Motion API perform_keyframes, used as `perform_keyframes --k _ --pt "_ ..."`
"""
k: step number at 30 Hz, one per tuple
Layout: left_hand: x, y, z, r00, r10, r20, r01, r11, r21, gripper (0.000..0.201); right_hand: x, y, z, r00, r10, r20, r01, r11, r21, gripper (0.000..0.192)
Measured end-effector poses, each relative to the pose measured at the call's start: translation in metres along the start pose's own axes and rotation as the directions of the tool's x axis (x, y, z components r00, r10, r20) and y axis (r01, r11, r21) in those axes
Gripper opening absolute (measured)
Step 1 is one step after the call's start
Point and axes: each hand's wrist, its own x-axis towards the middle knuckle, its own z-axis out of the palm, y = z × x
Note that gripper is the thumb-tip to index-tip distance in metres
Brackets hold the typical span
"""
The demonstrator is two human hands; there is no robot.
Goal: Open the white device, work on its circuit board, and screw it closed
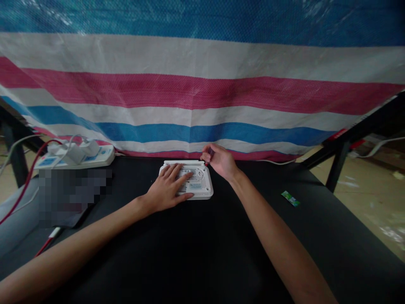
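Observation:
A white router (pixel 207 192) lies on the black table with its vented, labelled underside up. A white antenna (pixel 182 162) runs along its far edge. My left hand (pixel 169 185) rests spread over the router's left part, fingers flat on the casing. At the far right corner, my right hand (pixel 221 160) is closed in a pinch around a small screwdriver (pixel 211 152) with a dark reddish handle. The tool points down toward a hole in that corner. Fingers hide much of it, and whether its tip sits in the hole I cannot tell.
A white power strip (pixel 106 157) with plugged-in chargers stands at the back left. In front of it lies a blurred-out dark device (pixel 69 198) with a red cable (pixel 44 247). A small green packet (pixel 290 198) lies at right. Striped sheeting (pixel 190 93) hangs behind the table.

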Motion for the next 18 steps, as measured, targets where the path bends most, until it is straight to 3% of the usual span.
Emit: perform_keyframes --k 7,13,18 --pt "0.000 0.000 0.000 1.000 -0.002 -0.010 0.002 1.000 -0.028 0.069 0.001 -0.001 -0.012 0.991 -0.076 -0.108 0.065 0.993 -0.098 0.019" --pt "-0.001 0.001 -0.001 1.000 -0.006 -0.016 0.006 1.000 -0.026 0.069 0.001 0.000 -0.003 0.999 -0.025 -0.026 0.026 0.999 0.047 0.024" --pt "-0.001 0.000 0.000 1.000 -0.005 -0.025 0.005 1.000 -0.022 0.068 0.000 -0.001 0.004 1.000 0.015 0.016 -0.015 1.000 0.015 0.027"
